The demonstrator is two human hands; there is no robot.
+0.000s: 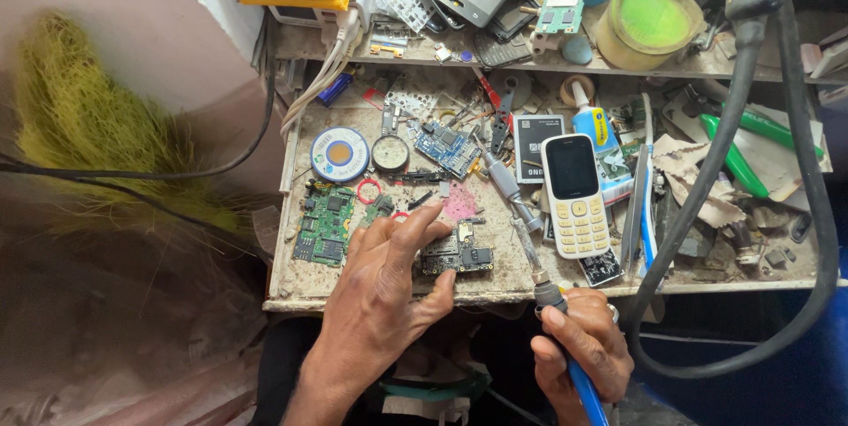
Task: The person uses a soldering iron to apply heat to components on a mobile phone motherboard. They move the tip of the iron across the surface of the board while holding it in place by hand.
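Circuit board (457, 255) lay on worktop (353, 283), pinched by left hand (389, 289), partly hidden under fingers. Right hand (585, 342) closed around blue-handled soldering iron (548, 298); handle end cut off.

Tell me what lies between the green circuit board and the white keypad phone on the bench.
In the head view, between the green circuit board and the white keypad phone lie the left hand, its small dark circuit board, and the soldering iron's metal shaft.
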